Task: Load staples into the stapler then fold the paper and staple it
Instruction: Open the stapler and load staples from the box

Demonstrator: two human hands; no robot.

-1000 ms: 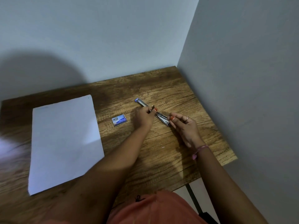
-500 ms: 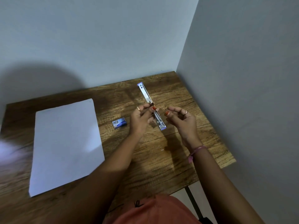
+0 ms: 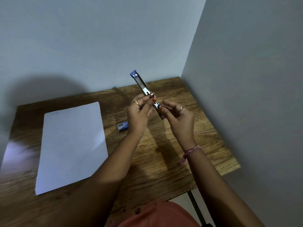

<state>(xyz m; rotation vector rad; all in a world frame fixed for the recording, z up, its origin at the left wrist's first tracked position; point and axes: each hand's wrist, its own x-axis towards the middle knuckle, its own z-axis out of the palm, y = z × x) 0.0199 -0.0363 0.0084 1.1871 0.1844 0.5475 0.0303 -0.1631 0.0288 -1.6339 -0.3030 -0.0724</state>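
Hands [image 3: 157, 110] (both pinching) on stapler [image 3: 146, 92]

dim | big soft shadow on wall [image 3: 49, 89] | left edge blurred | wide-angle warp

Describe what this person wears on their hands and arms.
Both forearms are bare, with no sleeves in view. The left hand has a gold-coloured ring on one finger and orange-red nail polish. The right hand has a silvery ring, the same orange-red polish, and a pink thread bracelet tied around the wrist with loose ends hanging.
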